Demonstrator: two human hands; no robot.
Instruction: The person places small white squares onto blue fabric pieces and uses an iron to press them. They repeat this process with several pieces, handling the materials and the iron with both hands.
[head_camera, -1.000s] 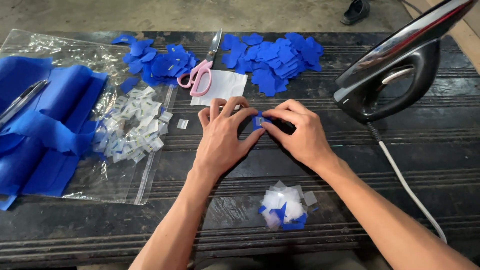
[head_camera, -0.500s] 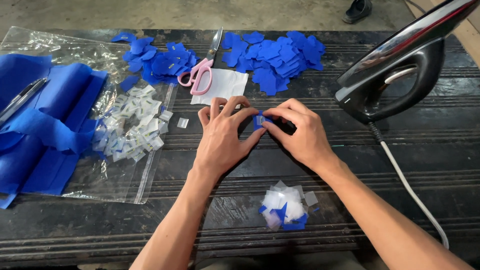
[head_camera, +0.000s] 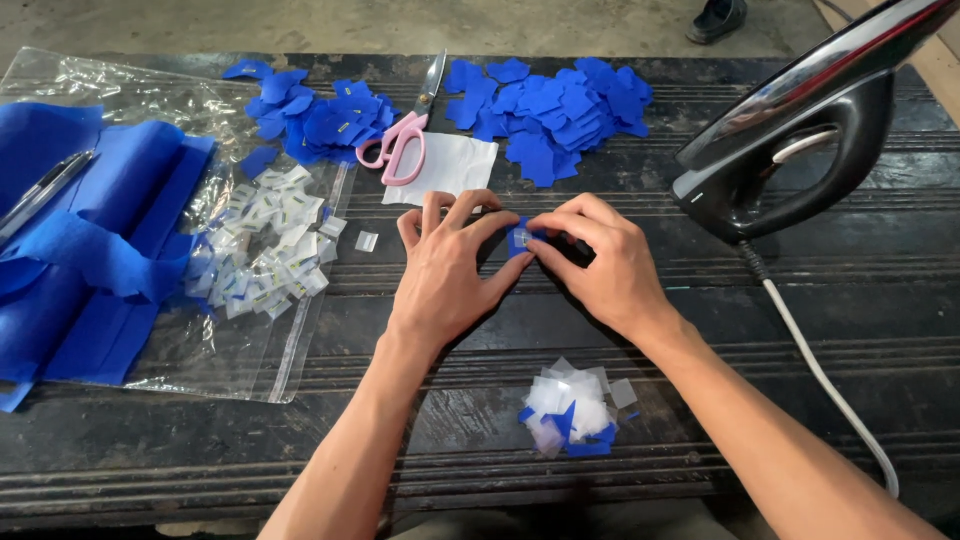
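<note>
My left hand (head_camera: 447, 265) and my right hand (head_camera: 600, 260) meet over a small blue fabric piece (head_camera: 517, 240) with a tiny white label on it, pressed against the dark table (head_camera: 800, 420). Fingertips of both hands pinch its edges. A pile of small white labels (head_camera: 265, 255) lies on a clear plastic bag (head_camera: 250, 350) to the left. Behind the hands are two heaps of blue fabric pieces (head_camera: 560, 105), the left heap (head_camera: 315, 120) carrying labels. A small mound of white and blue scraps (head_camera: 572, 408) sits between my forearms.
Pink-handled scissors (head_camera: 405, 145) rest on a white sheet (head_camera: 450, 165) behind my hands. A black iron (head_camera: 790, 130) stands at the right, its white cord (head_camera: 830, 390) trailing toward the front edge. Folded blue fabric (head_camera: 90, 250) and a pen (head_camera: 45, 190) lie far left.
</note>
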